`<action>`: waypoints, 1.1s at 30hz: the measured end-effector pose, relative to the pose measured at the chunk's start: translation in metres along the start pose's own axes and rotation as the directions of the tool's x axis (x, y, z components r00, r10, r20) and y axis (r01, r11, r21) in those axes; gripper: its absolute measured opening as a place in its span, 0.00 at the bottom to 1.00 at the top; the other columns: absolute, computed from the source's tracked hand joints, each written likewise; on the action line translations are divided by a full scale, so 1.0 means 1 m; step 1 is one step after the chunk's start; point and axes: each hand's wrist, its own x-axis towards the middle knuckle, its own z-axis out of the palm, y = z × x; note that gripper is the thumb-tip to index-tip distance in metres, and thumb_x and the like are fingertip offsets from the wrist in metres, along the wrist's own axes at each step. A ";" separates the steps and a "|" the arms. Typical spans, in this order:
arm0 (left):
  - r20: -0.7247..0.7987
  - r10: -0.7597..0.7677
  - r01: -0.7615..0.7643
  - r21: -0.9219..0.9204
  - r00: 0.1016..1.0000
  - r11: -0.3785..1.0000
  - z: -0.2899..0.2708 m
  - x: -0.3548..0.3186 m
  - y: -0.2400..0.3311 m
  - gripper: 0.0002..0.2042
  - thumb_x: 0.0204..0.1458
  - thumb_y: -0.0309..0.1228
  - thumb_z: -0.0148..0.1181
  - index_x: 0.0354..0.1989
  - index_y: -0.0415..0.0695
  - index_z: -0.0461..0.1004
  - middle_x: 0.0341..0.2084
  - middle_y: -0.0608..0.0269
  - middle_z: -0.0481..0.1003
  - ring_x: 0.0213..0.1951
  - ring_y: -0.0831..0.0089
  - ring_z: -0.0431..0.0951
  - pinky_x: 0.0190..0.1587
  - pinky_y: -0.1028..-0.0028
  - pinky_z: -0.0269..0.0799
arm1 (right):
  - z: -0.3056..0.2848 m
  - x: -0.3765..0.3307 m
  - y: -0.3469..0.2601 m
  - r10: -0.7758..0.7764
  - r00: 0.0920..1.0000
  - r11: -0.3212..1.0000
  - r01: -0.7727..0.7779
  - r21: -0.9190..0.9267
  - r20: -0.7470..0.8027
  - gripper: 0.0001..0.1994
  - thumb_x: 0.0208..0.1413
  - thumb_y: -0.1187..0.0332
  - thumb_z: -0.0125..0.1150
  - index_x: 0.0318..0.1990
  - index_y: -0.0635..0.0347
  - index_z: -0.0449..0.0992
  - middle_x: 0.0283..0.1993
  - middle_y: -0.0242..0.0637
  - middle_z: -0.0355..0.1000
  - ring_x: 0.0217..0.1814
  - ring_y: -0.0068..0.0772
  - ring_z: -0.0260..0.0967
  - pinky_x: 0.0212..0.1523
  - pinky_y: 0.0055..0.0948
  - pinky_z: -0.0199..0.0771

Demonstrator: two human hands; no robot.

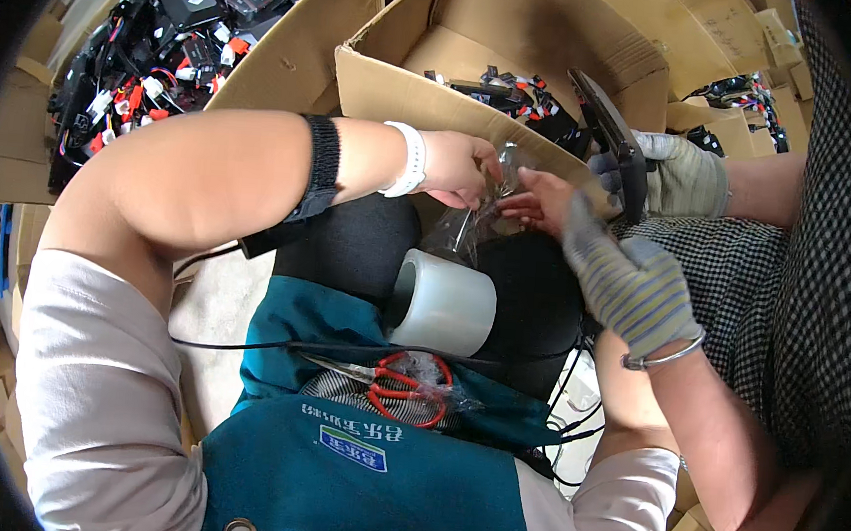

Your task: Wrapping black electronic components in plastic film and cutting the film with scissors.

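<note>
My left hand [460,169], with a white watch at the wrist, pinches crumpled clear plastic film [468,227] above my lap. The bare fingers of my right hand [541,201] close on the same film from the other side; the rest of that hand is hidden behind a co-worker's striped gloved hand [633,285]. Under the film, a wide roll of clear film [447,304] lies on its side on my dark-clad thighs. Nearer to me, red-handled scissors [407,388] rest on my teal apron [360,498], with a scrap of clear film over their handles.
An open cardboard box [437,94] ahead contains black parts with coloured connectors. Another pile of black wired units [189,42] fills a box at far left. The co-worker's other gloved hand [683,175] holds a black device [612,140]. A black cable [272,346] crosses my lap.
</note>
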 end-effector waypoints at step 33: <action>-0.244 0.254 -0.207 0.205 0.936 0.957 -0.056 0.019 0.016 0.11 0.58 0.37 0.54 0.28 0.45 0.77 0.21 0.71 0.75 0.22 0.84 0.72 0.23 0.81 0.65 | 0.162 -0.071 -0.038 -0.646 0.700 -0.505 -0.091 -0.858 0.306 0.08 0.60 0.66 0.51 0.41 0.58 0.73 0.34 0.38 0.71 0.47 0.36 0.68 0.49 0.29 0.70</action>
